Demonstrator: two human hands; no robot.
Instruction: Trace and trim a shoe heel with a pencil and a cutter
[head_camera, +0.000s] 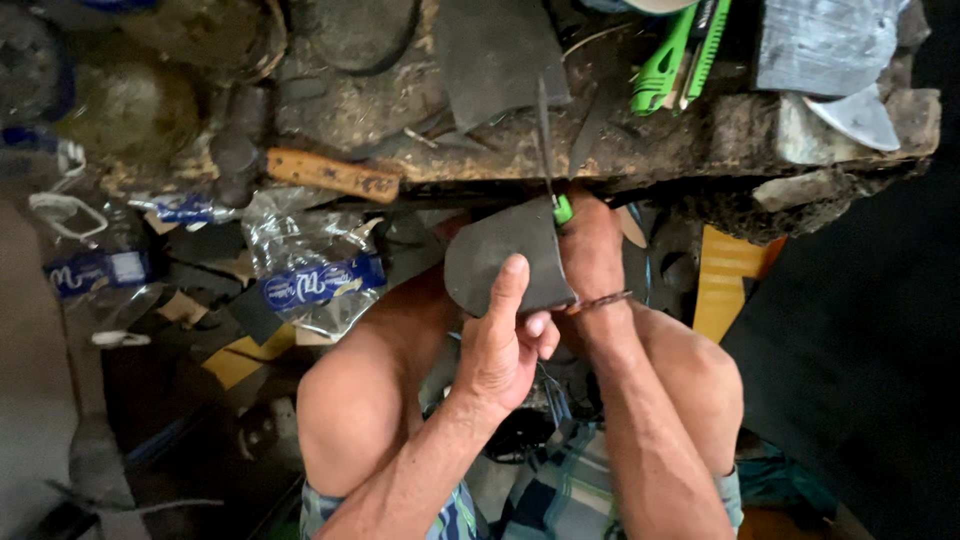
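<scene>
crushed plastic bottles, wooden-handled hammer, green cutters

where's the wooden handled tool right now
In the head view, the wooden handle lies upper left on the workbench, left of the dark sheet held by the left hand.

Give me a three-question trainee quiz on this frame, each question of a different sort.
1. True or false: the left hand holds the dark flat rounded piece with its thumb pressed on the face.
2. Which colour shows at the top of the right hand, on the tool handle in its grip? A red, B green, C white.
3. Fill in: the wooden-handled tool lies on the worn ____.

Key
1. True.
2. B.
3. Workbench.
</scene>
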